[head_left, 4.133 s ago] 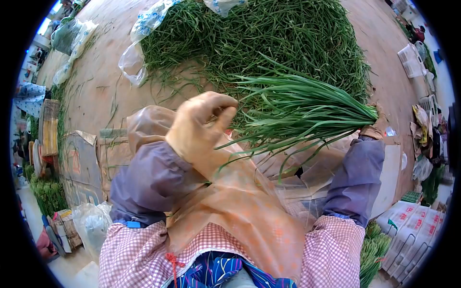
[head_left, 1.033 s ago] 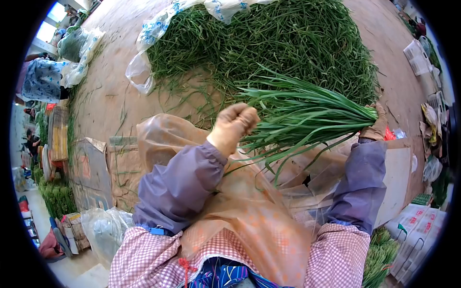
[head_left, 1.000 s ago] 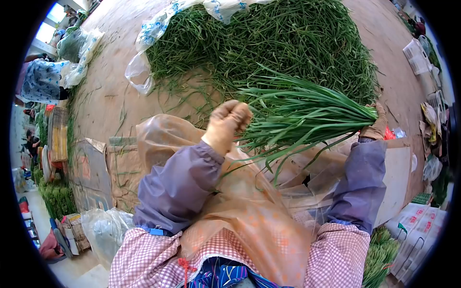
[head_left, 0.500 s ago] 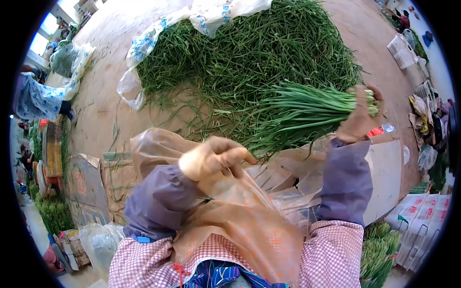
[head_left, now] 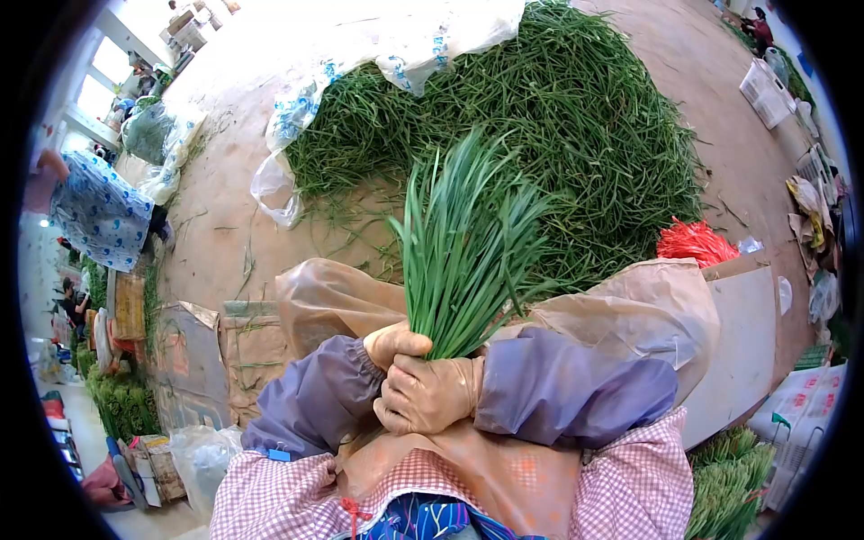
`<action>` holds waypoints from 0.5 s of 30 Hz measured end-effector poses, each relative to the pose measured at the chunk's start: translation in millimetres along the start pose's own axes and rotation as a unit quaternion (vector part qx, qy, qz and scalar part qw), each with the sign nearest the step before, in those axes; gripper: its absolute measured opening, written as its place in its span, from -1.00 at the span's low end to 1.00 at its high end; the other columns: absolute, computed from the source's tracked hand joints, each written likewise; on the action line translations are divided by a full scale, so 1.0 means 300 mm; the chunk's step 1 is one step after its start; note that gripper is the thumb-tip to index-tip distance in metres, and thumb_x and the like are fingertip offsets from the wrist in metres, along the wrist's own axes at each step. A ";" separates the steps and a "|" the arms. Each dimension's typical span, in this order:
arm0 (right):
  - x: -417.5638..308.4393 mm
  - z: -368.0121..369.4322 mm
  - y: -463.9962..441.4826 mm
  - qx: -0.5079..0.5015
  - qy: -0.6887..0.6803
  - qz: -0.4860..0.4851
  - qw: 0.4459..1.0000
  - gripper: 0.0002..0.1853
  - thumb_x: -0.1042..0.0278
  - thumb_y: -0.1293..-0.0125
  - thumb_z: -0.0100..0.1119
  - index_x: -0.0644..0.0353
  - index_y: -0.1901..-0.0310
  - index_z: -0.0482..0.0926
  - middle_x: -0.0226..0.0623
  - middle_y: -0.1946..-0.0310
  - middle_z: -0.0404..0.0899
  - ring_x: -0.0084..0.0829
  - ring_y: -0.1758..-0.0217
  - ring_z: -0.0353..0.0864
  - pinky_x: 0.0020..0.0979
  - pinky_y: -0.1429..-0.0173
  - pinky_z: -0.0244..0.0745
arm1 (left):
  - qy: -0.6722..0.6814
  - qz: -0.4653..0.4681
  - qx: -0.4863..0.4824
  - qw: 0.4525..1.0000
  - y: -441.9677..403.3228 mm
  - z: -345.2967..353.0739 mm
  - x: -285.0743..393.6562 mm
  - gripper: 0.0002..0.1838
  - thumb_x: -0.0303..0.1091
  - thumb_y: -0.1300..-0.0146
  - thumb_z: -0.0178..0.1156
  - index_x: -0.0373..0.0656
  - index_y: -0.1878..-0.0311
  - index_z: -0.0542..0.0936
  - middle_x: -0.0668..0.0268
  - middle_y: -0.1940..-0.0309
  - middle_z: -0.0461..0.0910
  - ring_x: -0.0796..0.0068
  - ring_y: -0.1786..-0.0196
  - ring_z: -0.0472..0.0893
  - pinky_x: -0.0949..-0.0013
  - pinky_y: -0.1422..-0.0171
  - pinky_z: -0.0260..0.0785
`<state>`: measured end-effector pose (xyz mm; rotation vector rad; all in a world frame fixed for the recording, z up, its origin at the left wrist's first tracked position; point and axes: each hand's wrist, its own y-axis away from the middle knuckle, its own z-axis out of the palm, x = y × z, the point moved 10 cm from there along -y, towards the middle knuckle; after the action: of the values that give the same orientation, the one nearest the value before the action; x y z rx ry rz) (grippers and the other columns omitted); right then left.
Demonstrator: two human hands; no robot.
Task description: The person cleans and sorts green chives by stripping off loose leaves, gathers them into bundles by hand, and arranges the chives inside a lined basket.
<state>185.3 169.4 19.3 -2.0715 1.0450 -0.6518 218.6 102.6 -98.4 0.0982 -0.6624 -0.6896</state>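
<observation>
Upright in front of my chest stands a bunch of garlic chives (head_left: 468, 252), its green leaves fanning upward. My right hand (head_left: 434, 394), gloved, is wrapped round the lower end of the bunch. Just above and to the left, my left hand (head_left: 394, 344) is also closed on it, touching the right. The cut stem ends are hidden by the hands. Behind the bunch lies a large heap of loose garlic chives (head_left: 576, 135) on the floor. A translucent brownish plastic apron (head_left: 513, 468) covers my lap.
A bundle of red ties (head_left: 695, 243) lies right of the heap, by a pale board (head_left: 738, 333). White plastic sheeting (head_left: 292, 121) edges the heap. Tied bunches (head_left: 733, 472) stand at lower right, and a white crate (head_left: 767, 94) farther back. A person in a patterned apron (head_left: 103, 211) is at left.
My right hand has brought the bunch from the right to my chest and turned it from lying sideways to leaves up. My left hand has come off the apron area and closed on the bunch.
</observation>
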 end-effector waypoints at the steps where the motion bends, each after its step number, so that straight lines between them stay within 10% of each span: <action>1: -0.012 0.014 0.001 -0.004 0.007 -0.011 1.000 -0.76 0.30 0.03 0.05 0.22 0.32 0.45 -0.33 0.56 0.40 -0.36 0.51 0.38 -0.27 0.34 0.33 | -0.038 0.004 -0.023 0.999 -0.009 0.018 0.014 -0.29 -0.09 -0.05 0.35 -0.24 -0.25 0.43 0.16 -0.16 0.50 0.31 -0.17 0.49 0.26 -0.33 0.28; 10: -0.036 0.107 0.034 -0.037 -0.013 0.036 0.999 -0.68 0.28 -0.07 0.13 0.16 0.13 0.45 -0.20 0.24 0.48 -0.23 0.17 0.47 -0.13 0.04 0.36 | -0.141 0.023 0.024 0.989 -0.013 -0.034 0.004 -0.22 -0.17 -0.03 0.32 -0.13 -0.34 0.27 0.29 0.25 0.53 0.33 0.05 0.54 0.23 -0.16 0.34; 15: 0.011 -0.074 0.012 -0.059 -0.028 0.086 0.994 -0.57 0.28 -0.08 0.11 0.11 -0.05 0.46 -0.18 0.04 0.49 -0.26 -0.07 0.48 -0.10 -0.23 0.35 | -0.072 0.058 0.042 0.995 -0.020 -0.224 -0.073 -0.44 -0.37 -0.09 0.22 -0.16 -0.22 0.39 0.21 0.13 0.56 0.38 0.03 0.55 0.26 -0.13 0.42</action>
<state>170.0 157.1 30.7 -2.0573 1.2393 -0.4525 242.6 102.9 -165.1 0.0873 -0.8304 -0.5598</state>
